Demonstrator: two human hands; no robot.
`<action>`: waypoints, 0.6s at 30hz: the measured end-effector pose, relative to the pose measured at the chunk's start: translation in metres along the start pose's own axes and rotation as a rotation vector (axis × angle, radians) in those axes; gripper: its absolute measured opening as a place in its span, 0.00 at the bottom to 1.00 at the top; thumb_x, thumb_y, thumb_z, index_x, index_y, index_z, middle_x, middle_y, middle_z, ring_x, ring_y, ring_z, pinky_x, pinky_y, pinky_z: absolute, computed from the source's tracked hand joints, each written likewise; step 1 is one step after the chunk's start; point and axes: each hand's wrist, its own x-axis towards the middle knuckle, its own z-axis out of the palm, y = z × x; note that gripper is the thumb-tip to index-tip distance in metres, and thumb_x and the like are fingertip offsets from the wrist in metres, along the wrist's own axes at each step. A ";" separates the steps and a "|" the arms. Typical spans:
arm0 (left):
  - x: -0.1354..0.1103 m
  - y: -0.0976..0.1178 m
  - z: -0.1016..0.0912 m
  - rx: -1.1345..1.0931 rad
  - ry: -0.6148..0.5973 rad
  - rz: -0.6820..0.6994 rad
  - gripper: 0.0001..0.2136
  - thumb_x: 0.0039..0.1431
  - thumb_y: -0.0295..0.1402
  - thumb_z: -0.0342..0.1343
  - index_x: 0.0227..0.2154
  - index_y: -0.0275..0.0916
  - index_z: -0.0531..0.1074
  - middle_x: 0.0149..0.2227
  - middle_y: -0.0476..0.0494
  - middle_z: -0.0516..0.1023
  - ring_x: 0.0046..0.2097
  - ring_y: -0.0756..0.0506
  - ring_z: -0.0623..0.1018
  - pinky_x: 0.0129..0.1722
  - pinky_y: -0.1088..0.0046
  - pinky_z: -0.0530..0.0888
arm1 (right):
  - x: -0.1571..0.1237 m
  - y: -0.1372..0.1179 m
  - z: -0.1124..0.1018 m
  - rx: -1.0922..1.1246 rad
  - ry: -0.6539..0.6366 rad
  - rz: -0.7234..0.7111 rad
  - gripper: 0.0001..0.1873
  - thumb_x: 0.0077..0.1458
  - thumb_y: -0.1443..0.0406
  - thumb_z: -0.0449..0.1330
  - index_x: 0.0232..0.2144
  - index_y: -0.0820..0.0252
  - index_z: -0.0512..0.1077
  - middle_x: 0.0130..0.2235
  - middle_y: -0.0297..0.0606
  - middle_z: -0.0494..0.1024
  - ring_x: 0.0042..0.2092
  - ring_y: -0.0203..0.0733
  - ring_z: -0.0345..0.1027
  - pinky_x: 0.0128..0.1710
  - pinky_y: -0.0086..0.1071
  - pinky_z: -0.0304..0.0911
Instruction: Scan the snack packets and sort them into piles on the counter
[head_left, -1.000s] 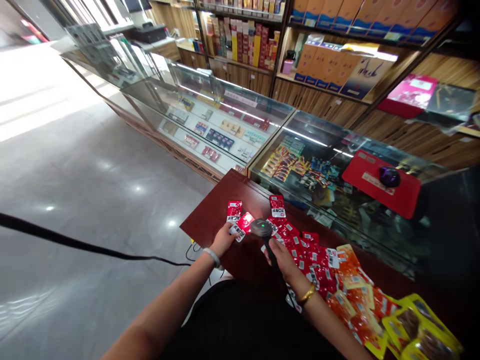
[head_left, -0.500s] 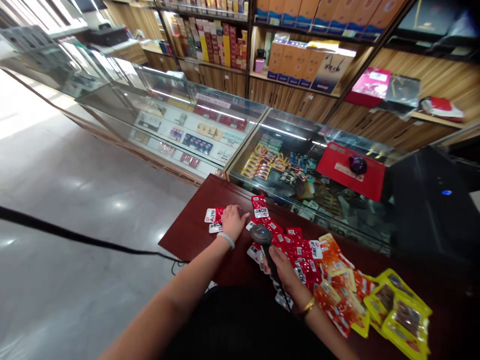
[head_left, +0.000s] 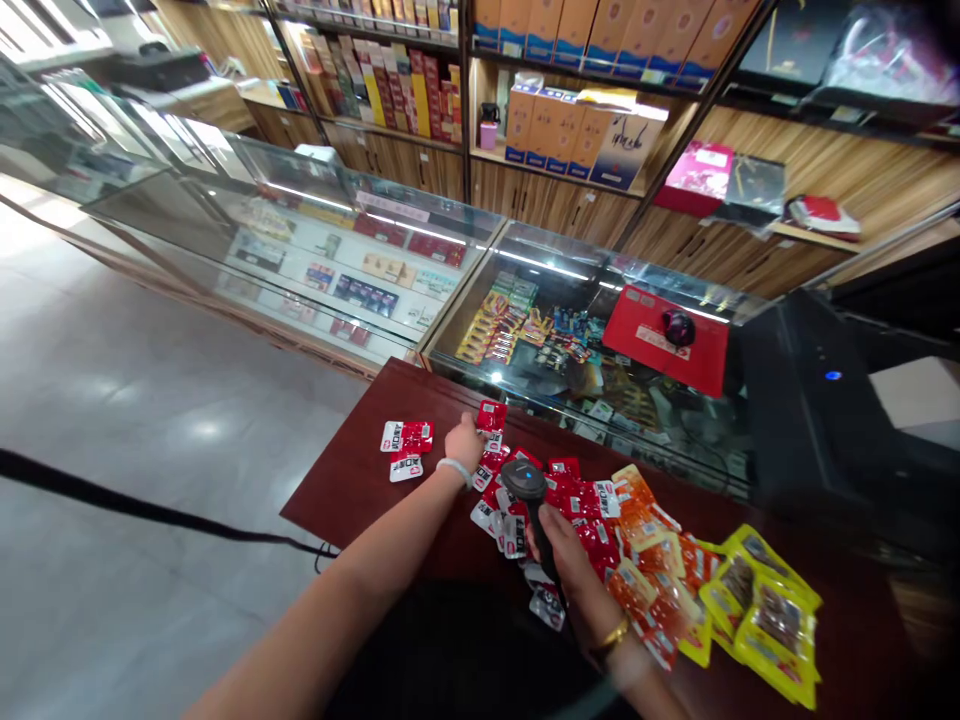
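Note:
My right hand point(head_left: 564, 552) is closed round the handle of a black barcode scanner point(head_left: 525, 483), whose head points over a heap of small red snack packets point(head_left: 577, 500) on a dark red wooden counter point(head_left: 352, 490). My left hand point(head_left: 465, 443) reaches forward to a red packet point(head_left: 491, 416) at the far end of the heap, fingers closing on its edge. Two red packets point(head_left: 405, 440) lie apart to the left of that hand. Orange packets point(head_left: 652, 560) and yellow packets point(head_left: 765, 610) continue the row to the right.
Glass display cases point(head_left: 360, 250) with boxed goods run behind the counter. A red mat with a dark mouse point(head_left: 677, 327) lies on the glass. A black monitor point(head_left: 810, 420) stands at right. Wooden shelves point(head_left: 570, 120) hold boxes. A black cable point(head_left: 150, 510) crosses the tiled floor.
My left hand left the two packets at the left and moved right and forward to a packet at the heap's far end. The scanner's light went out and the view swung right.

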 end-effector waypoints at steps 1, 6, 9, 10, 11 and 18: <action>-0.004 -0.007 -0.002 -0.058 -0.001 -0.008 0.14 0.57 0.38 0.56 0.43 0.39 0.62 0.34 0.43 0.77 0.39 0.43 0.77 0.37 0.71 0.66 | 0.001 0.001 0.001 -0.004 -0.013 0.002 0.25 0.45 0.41 0.62 0.26 0.56 0.66 0.19 0.29 0.69 0.17 0.33 0.57 0.17 0.28 0.50; -0.038 -0.043 -0.013 -0.257 0.020 0.028 0.14 0.55 0.38 0.58 0.41 0.42 0.63 0.31 0.49 0.76 0.34 0.48 0.76 0.33 0.75 0.65 | -0.001 0.003 0.018 -0.074 -0.069 0.002 0.24 0.47 0.42 0.62 0.25 0.56 0.68 0.20 0.30 0.70 0.18 0.33 0.58 0.18 0.29 0.50; -0.061 -0.065 -0.016 -0.284 0.040 0.018 0.13 0.54 0.36 0.59 0.38 0.42 0.63 0.32 0.50 0.75 0.33 0.49 0.75 0.32 0.76 0.64 | -0.003 0.001 0.032 -0.081 -0.125 0.000 0.23 0.47 0.43 0.62 0.28 0.55 0.69 0.20 0.30 0.69 0.18 0.34 0.58 0.19 0.30 0.51; -0.069 -0.071 -0.016 -0.283 0.042 0.008 0.12 0.53 0.36 0.59 0.38 0.42 0.63 0.31 0.51 0.74 0.32 0.49 0.74 0.31 0.76 0.64 | -0.003 0.001 0.037 -0.082 -0.140 0.002 0.23 0.47 0.43 0.62 0.29 0.55 0.69 0.20 0.29 0.69 0.18 0.34 0.58 0.19 0.30 0.51; -0.075 -0.077 -0.017 -0.281 0.040 -0.002 0.12 0.53 0.36 0.59 0.38 0.42 0.63 0.30 0.51 0.74 0.31 0.50 0.74 0.31 0.76 0.63 | -0.003 0.000 0.043 -0.085 -0.153 0.005 0.24 0.47 0.43 0.62 0.30 0.56 0.69 0.20 0.29 0.69 0.18 0.34 0.58 0.19 0.29 0.51; -0.109 -0.100 -0.032 -0.252 0.008 -0.072 0.13 0.53 0.37 0.60 0.37 0.42 0.63 0.31 0.51 0.74 0.33 0.49 0.74 0.32 0.76 0.63 | -0.001 -0.001 0.076 -0.129 -0.234 -0.052 0.27 0.46 0.41 0.61 0.30 0.57 0.69 0.19 0.27 0.68 0.18 0.32 0.58 0.19 0.27 0.53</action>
